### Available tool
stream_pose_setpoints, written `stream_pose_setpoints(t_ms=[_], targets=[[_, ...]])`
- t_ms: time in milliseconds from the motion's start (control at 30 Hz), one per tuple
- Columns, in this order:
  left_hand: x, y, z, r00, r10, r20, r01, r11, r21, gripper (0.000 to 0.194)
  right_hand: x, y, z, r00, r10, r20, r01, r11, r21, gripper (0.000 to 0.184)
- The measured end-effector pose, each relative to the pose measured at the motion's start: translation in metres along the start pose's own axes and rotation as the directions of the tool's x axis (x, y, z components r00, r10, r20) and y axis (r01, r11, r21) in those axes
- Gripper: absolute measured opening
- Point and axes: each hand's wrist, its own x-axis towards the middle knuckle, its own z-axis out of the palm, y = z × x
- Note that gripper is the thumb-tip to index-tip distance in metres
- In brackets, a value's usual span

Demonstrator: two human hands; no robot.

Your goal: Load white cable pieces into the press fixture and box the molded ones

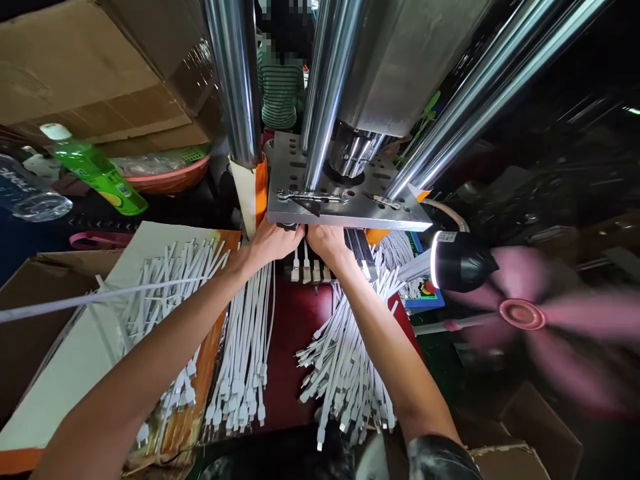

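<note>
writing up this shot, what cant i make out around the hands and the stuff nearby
All in the head view:
- Left hand and right hand: what the fingertips hold, if anything, is hidden by the metal plate and the hands themselves.
- Fan blades: edges blurred by motion.
- Clear bottle: partly cut off by the left edge.

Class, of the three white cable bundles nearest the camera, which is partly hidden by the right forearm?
The right-hand bundle, fanning over the red tabletop; the middle bundle and left bundle lie farther left.
</note>
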Motion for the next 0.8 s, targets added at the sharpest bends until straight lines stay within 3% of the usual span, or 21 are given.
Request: stream_pose_setpoints(t_ms=[67, 133, 200, 267, 333, 433, 500, 567, 633, 700, 767, 800], targets=[[0.001, 0.002, -0.005, 1.000, -0.002, 0.007, 0.002, 1.000, -0.026, 0.030, -0.004, -0.006, -0.006, 0.999, 0.026, -0.041, -0.028, 0.999, -0.047, 0.031], [-0.016, 0.008, -0.014, 1.000, -0.002, 0.016, 0.002, 0.999, -0.039, 0.031, -0.027, -0.020, -0.009, 0.994, 0.057, -0.090, -0.066, 0.993, -0.100, 0.027], [-0.056, 0.018, -0.026, 1.000, -0.019, 0.008, 0.019, 0.997, -0.069, 0.036, -0.072, -0.040, -0.003, 0.988, 0.097, -0.124, -0.112, 0.986, -0.124, 0.023], [-0.113, 0.031, -0.038, 0.995, -0.098, -0.004, 0.096, 0.981, -0.169, 0.044, -0.129, -0.064, 0.016, 0.986, 0.139, -0.092, -0.149, 0.981, -0.121, 0.018], [-0.174, 0.046, -0.050, 0.957, -0.282, 0.072, 0.290, 0.907, -0.305, 0.040, -0.182, -0.086, 0.041, 0.986, 0.128, 0.111, -0.115, 0.987, -0.116, 0.013], [-0.248, 0.067, -0.061, 0.786, -0.539, 0.303, 0.614, 0.619, -0.489, 0.041, -0.226, -0.107, 0.073, 0.924, 0.164, 0.344, -0.129, 0.984, -0.125, 0.015], [-0.278, 0.080, -0.061, 0.668, -0.623, 0.407, 0.708, 0.364, -0.605, 0.042, -0.234, -0.112, 0.079, 0.914, 0.221, 0.340, -0.206, 0.975, -0.081, 0.016], [-0.294, 0.095, -0.056, 0.585, -0.641, 0.497, 0.706, 0.102, -0.701, 0.045, -0.240, -0.114, 0.071, 0.926, 0.246, 0.288, -0.266, 0.964, 0.032, 0.015], [-0.298, 0.110, -0.048, 0.539, -0.603, 0.589, 0.623, -0.186, -0.760, 0.053, -0.256, -0.115, 0.055, 0.923, 0.193, 0.333, -0.276, 0.935, 0.222, 0.015], [-0.297, 0.123, -0.040, 0.527, -0.543, 0.654, 0.488, -0.437, -0.756, 0.056, -0.285, -0.113, 0.038, 0.870, 0.102, 0.483, -0.316, 0.866, 0.386, 0.013], [-0.294, 0.132, -0.034, 0.541, -0.499, 0.677, 0.408, -0.548, -0.730, 0.048, -0.317, -0.106, 0.030, 0.765, 0.091, 0.638, -0.441, 0.795, 0.416, 0.010], [-0.294, 0.135, -0.032, 0.552, -0.488, 0.677, 0.419, -0.540, -0.730, 0.043, -0.332, -0.100, 0.031, 0.716, 0.139, 0.684, -0.529, 0.747, 0.402, 0.009]])
